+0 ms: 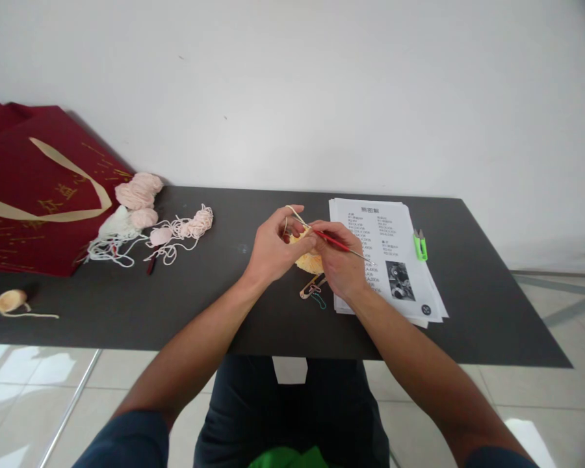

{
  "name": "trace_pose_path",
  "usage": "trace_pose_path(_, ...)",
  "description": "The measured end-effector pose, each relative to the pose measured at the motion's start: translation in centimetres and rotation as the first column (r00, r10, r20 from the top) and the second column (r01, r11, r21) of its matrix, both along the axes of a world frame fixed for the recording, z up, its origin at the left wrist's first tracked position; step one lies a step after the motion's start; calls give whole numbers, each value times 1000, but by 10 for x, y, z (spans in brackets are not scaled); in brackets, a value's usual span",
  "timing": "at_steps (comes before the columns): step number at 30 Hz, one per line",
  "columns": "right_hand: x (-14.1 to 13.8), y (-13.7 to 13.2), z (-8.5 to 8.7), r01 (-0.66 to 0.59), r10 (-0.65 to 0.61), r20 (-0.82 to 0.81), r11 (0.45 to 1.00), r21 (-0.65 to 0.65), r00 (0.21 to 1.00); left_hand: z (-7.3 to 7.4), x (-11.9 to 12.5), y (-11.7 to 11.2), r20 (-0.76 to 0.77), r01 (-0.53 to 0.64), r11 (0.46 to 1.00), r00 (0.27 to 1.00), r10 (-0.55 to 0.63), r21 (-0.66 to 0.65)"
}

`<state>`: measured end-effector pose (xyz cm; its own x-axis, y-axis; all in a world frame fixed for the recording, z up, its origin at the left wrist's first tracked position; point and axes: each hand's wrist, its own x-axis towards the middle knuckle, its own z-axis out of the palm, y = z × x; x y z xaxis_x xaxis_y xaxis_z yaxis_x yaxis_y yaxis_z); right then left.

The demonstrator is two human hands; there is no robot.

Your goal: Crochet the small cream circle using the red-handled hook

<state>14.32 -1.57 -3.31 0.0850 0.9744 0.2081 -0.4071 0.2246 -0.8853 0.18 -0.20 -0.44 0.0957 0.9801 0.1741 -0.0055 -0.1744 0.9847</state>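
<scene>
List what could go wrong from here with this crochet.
The yarn strand looped over the left hand may slip off, loosening tension on the yellow crochet piece.
The red hook in the right hand works close to the other hand and might prick it.
The clips beneath the right wrist could get swept off the table.

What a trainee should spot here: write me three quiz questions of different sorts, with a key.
1. True or false: the green snips lie left of the printed sheets.
2. The right hand holds: A) a red crochet hook, B) a pencil, C) a knife.
3. What does the left hand pinch?
Key: 1 false, they lie right of them; 2 A; 3 the yellow crochet piece.
</scene>
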Motion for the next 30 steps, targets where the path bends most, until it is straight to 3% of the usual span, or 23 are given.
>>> trace_pose_path(5,1,-2,10,-34,25,-95,995,-99,995,0,-1,1,122,11,1000,993,-8,-28)
trace_pose_path(11,0,-3,14,-97,69,-170,982,-161,983,-2,1,-2,60,-62,995,997,58,73)
trace_pose_path(17,3,-1,11,-126,106,-137,981,-148,985,0,4,-6,43,-147,982,989,143,120)
trace_pose_path(20,7,1,11,-83,71,-91,988,-128,993,1,3,-6,36,-189,971,982,186,146)
trace_pose_path(30,17,5,18,-76,71,-81,996,-55,994,2,0,-3,82,-223,958,974,211,183)
